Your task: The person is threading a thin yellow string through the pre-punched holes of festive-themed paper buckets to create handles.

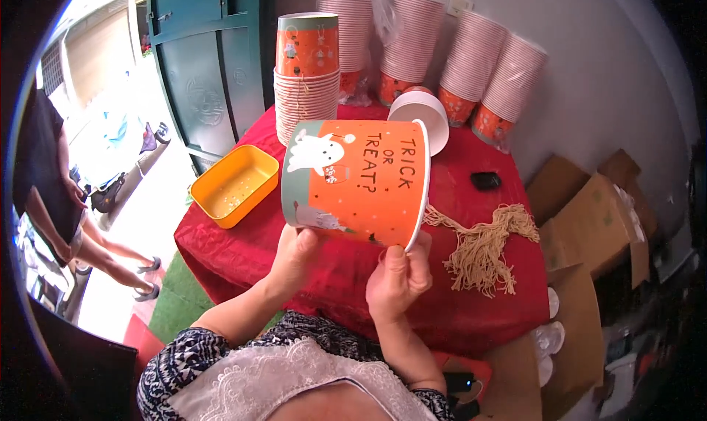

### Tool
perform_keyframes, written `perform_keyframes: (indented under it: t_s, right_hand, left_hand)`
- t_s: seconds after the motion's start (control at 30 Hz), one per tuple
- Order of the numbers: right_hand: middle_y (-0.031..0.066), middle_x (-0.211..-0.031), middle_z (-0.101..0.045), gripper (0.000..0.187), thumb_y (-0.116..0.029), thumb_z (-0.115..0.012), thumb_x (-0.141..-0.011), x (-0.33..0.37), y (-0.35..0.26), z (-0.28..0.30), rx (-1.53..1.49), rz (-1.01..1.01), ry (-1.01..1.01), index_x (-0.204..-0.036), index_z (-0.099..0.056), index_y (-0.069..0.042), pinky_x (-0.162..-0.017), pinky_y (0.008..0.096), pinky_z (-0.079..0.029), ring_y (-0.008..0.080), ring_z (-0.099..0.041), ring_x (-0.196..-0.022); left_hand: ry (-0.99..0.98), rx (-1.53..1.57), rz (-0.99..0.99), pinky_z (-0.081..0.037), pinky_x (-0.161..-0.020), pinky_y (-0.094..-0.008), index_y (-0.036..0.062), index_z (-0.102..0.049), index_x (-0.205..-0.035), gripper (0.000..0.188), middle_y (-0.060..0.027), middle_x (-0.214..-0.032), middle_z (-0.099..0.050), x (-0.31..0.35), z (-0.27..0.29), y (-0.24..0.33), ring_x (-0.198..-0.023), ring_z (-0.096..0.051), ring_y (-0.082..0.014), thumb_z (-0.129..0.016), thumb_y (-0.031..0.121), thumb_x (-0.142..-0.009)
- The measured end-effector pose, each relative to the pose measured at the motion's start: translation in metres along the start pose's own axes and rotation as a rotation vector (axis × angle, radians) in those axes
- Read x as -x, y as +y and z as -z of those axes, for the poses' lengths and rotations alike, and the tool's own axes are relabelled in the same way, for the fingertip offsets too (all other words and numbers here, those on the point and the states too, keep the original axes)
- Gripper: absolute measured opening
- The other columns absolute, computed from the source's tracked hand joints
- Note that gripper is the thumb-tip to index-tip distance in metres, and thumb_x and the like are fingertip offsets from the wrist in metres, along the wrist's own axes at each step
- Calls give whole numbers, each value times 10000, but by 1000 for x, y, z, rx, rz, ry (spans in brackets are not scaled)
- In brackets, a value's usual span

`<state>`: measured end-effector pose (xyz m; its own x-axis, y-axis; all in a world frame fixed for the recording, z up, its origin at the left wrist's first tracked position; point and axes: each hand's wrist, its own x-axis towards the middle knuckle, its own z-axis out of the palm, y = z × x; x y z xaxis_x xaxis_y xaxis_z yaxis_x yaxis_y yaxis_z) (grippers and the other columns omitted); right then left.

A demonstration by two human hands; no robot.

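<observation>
A large orange paper bucket (pixel 375 181) with a grey-green band, a white ghost picture and dark lettering is held up on its side before me, its white rim toward the right. My left hand (pixel 296 253) supports it near the base, with most fingers hidden behind it. At the lower part of the rim, my right hand (pixel 399 274) pinches the edge between thumb and fingers. Whether a cord is in the right hand I cannot make out. To the right of the bucket, a bundle of beige cords (pixel 482 251) lies on the red tablecloth (pixel 339 303).
A yellow tray (pixel 234 185) with small white bits stands at the left. Behind the held bucket are a stack of buckets (pixel 307 75) and another tipped bucket (pixel 431 123). Several tall wrapped stacks (pixel 418 34) lean by the wall. A small black object (pixel 485 181) and cardboard boxes (pixel 589 222) are rightward. A person (pixel 55 170) stands outside.
</observation>
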<state>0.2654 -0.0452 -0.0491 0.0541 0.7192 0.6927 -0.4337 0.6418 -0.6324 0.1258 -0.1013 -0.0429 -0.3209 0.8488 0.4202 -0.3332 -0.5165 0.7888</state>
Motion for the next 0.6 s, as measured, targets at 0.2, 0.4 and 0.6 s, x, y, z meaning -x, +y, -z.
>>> perform_keyframes:
  t_s: [0.2, 0.4, 0.6]
  right_hand:
    - [102, -1054, -627, 163, -110, -632, -927, 22, 4, -18, -118, -86, -73, -1041, -671, 0, -880, 360, -453, 233, -587, -988]
    - [149, -1198, -586, 405, -322, -649, -933, -3, -1, -4, 313, 153, -437, -1153, -641, 18, -967, 375, -419, 281, -531, -1138]
    - [162, -1147, -598, 338, -203, -463, -970, -16, -6, 43, 484, 47, -371, -1079, -664, 47, -974, 393, -416, 295, -538, -1096]
  left_hand:
    - [161, 183, -146, -415, -1017, -391, 26, -416, -1370, 878, -60, -1300, -549, -4, -10, 0, -1202, -529, -200, -760, 566, -770]
    - [237, -261, -233, -458, -935, -432, 37, -458, -1300, 646, -97, -1240, -549, -15, 30, 37, -1129, -541, -233, -640, 513, -902]
    - [454, -615, -443, -491, -793, -302, -43, -529, -1158, 427, -109, -1060, -608, -56, 101, 114, -922, -600, -177, -625, 94, -766]
